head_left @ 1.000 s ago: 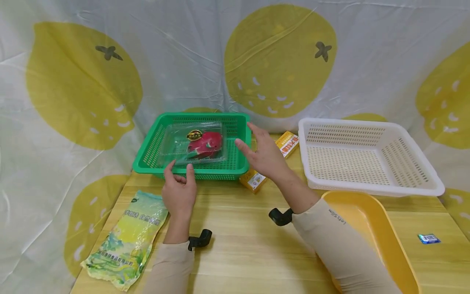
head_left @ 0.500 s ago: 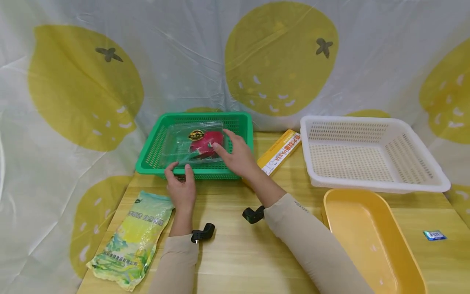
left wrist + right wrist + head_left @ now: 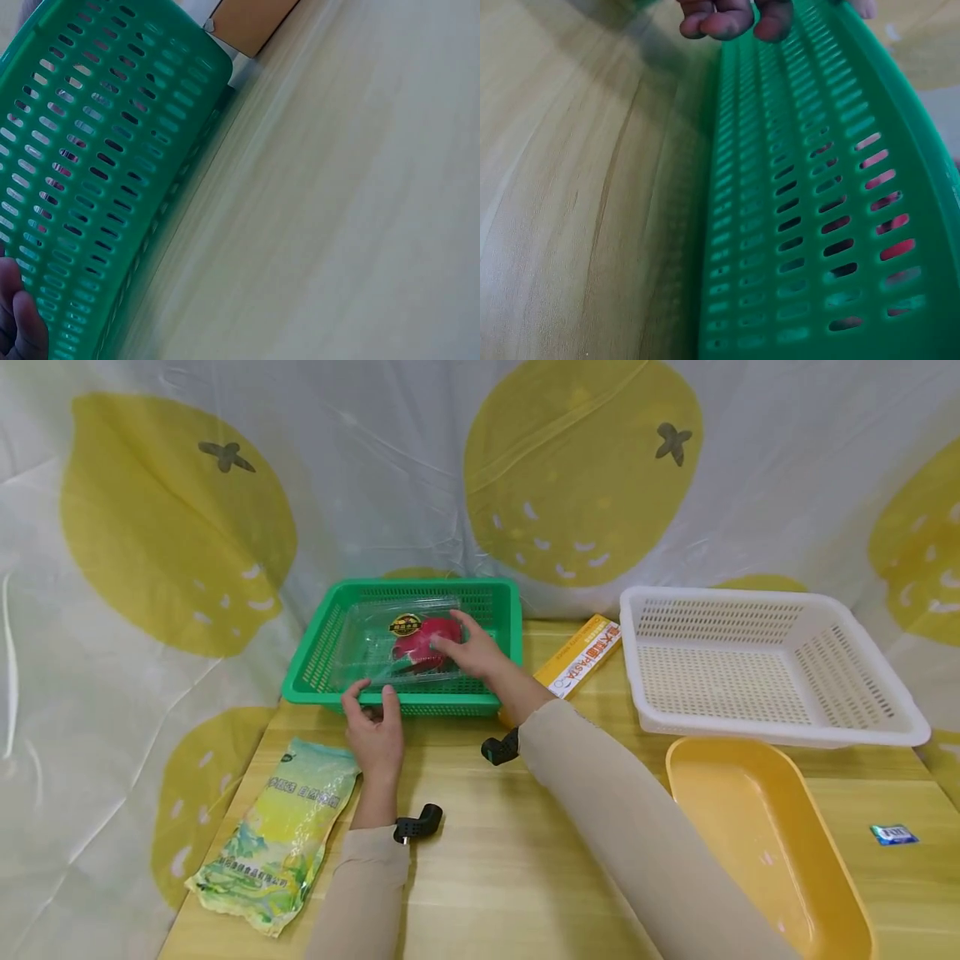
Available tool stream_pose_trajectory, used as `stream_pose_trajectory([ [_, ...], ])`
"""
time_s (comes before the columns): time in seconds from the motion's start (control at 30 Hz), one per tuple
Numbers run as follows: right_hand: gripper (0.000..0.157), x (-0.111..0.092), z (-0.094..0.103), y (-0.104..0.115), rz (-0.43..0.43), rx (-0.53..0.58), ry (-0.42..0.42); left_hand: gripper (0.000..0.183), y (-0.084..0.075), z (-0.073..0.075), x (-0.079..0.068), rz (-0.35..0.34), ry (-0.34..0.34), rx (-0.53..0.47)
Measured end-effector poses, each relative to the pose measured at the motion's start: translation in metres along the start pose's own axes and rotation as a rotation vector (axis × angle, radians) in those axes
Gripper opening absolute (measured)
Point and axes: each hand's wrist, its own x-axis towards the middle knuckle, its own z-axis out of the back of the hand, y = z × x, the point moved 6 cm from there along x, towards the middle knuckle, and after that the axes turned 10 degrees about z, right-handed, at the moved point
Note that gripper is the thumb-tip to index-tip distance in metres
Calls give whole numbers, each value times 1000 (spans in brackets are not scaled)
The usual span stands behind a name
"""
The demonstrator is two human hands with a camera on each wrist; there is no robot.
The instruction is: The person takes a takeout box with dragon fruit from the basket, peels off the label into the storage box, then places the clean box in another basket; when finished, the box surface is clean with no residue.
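A clear plastic box (image 3: 363, 639) with a black and gold label lies tilted inside the green basket (image 3: 442, 700). Through its lid shows a red item (image 3: 427, 639) with a green part. My left hand (image 3: 377, 739) holds the basket's front rim, thumb and index finger over the top, the other fingers (image 3: 727, 24) curled against the outer wall. My right hand (image 3: 480, 654) grips the box's right end, thumb on the lid; its lower fingers are hidden in the head view. The left wrist view shows mostly the basket's slotted wall (image 3: 112, 150).
Right of the basket, a yellow pasta box (image 3: 581, 656) lies slanted, partly behind my right forearm. Beyond it stand a white basket (image 3: 780, 731) and an orange-yellow tray (image 3: 738, 818). A green and yellow bag (image 3: 277, 835) lies front left, a small blue packet (image 3: 892, 835) far right.
My right hand has come leftward from beyond the basket's right rim onto the clear plastic box. My left hand stays at the front rim. The head view has shifted slightly.
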Motion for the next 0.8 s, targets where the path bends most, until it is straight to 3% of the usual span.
stream_pose_trajectory([
  [0.3, 67, 6, -5, -3, -9, 18, 0, 50, 4, -1, 2, 13, 23, -19],
  [0.8, 55, 7, -3, -7, -119, 45, -52, 47, 0, 0, 1, 16, 6, -9],
])
